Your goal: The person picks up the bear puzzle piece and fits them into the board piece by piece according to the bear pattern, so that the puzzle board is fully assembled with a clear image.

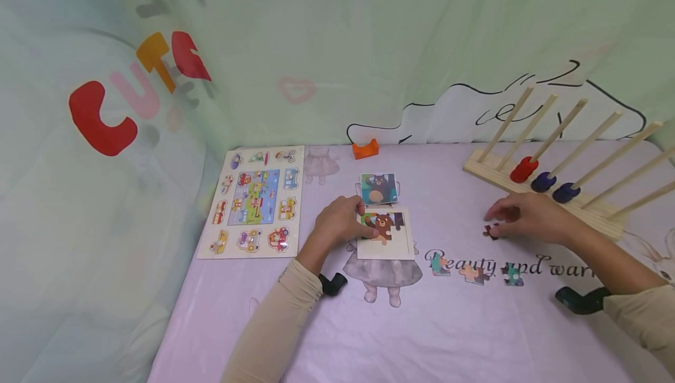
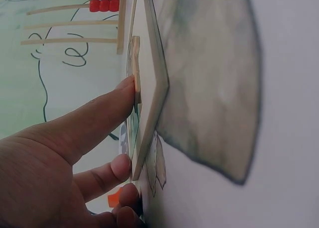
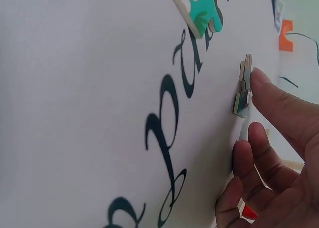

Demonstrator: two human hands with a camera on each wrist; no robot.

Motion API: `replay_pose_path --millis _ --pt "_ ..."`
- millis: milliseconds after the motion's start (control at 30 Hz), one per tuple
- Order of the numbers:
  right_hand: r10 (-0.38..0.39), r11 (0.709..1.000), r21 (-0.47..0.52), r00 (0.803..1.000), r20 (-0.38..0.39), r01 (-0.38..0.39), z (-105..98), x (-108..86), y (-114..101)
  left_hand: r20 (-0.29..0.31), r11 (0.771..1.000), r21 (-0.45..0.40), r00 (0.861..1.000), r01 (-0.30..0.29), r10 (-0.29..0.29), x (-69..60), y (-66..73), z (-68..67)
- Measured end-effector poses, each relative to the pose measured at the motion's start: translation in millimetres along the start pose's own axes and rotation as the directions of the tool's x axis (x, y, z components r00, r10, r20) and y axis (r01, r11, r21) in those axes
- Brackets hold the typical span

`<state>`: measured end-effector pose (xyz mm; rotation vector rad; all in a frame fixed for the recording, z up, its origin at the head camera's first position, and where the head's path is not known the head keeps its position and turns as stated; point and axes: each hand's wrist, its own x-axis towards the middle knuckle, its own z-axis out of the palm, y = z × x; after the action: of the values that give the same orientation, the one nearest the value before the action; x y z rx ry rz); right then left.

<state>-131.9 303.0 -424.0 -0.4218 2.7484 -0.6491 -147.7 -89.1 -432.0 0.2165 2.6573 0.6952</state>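
My left hand (image 1: 340, 220) holds the small wooden puzzle board (image 1: 387, 251) at its left side. Its thumb presses on the brown bear pieces (image 1: 378, 226) set in the board, and its curled fingers (image 2: 122, 168) are at the edge. Right of the board, my right hand (image 1: 532, 218) has its thumb on a dark brown puzzle piece (image 1: 491, 231) lying on the table. In the right wrist view the other fingers are bent loosely, apart from that piece (image 3: 242, 88). Nearer the front lie a teal piece (image 1: 439, 264), a peach piece (image 1: 474, 274) and a dotted teal piece (image 1: 512, 274).
A bear picture card (image 1: 378, 188) lies just behind the board. To the left is a vehicle puzzle board (image 1: 205, 248). An orange block (image 1: 365, 149) sits near the back curtain. A wooden peg rack (image 1: 480, 166) with red and blue beads stands behind the right hand.
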Motion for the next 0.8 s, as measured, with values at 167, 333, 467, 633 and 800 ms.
replay_pose_path --millis 167,333,467,633,800 --pt "0.007 1.0 0.015 1.0 0.017 -0.007 1.0 0.5 1.9 0.003 1.0 -0.007 1.0 0.0 0.0 -0.1 0.3 -0.2" --pt "0.005 1.0 0.024 1.0 0.029 -0.006 2.0 0.7 0.8 0.003 1.0 -0.005 1.0 0.003 -0.003 -0.2 0.2 0.1" --pt "0.005 1.0 0.017 0.999 0.034 -0.005 2.6 0.3 -0.5 0.002 1.0 -0.001 1.0 0.003 -0.003 -0.7 0.3 0.0" --pt "-0.001 1.0 0.007 1.0 0.029 0.001 3.0 -0.9 -1.3 -0.002 1.0 -0.001 1.0 0.002 -0.002 -0.5 0.3 0.2" --pt "-0.004 1.0 0.01 1.0 0.028 0.004 3.8 -1.6 -1.1 -0.001 1.0 -0.005 1.0 0.004 -0.004 0.6 -0.3 1.5"
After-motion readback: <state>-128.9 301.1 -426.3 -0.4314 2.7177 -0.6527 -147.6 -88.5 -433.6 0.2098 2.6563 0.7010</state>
